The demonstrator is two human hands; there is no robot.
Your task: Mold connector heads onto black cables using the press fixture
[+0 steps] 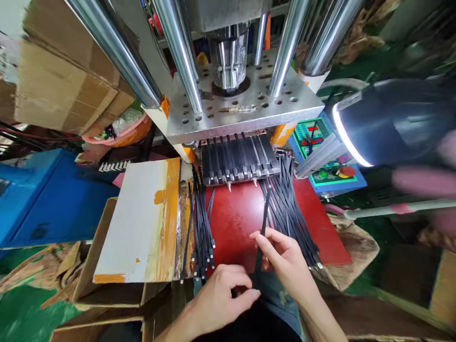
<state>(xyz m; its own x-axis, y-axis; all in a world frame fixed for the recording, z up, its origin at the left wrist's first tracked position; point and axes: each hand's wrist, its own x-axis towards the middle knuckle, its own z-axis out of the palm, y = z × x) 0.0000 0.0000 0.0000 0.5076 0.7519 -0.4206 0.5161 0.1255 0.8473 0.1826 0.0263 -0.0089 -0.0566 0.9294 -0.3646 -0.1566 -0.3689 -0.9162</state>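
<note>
A flat black cable (265, 209) stands nearly upright over the front of the red board. Its middle is pinched between the thumb and fingers of my right hand (287, 259). Lower down, my left hand (223, 294) is curled with thumb and forefinger closed at the cable's bottom end, which is partly hidden against dark clothing. Beyond the hands, a black fixture block (231, 159) holds several flat cables side by side, their connector ends toward me. To the right of the cable spreads a bundle of black cables (294, 213); a smaller bundle (203, 228) with small connectors lies left.
A press with a steel plate (245, 116) and shiny columns (178, 52) rises over the fixture. A white board (137, 213) lies left on a carton. At right are a lit lamp (392, 123), a control box (327, 156) with buttons, and a blurred pink shape (416, 183).
</note>
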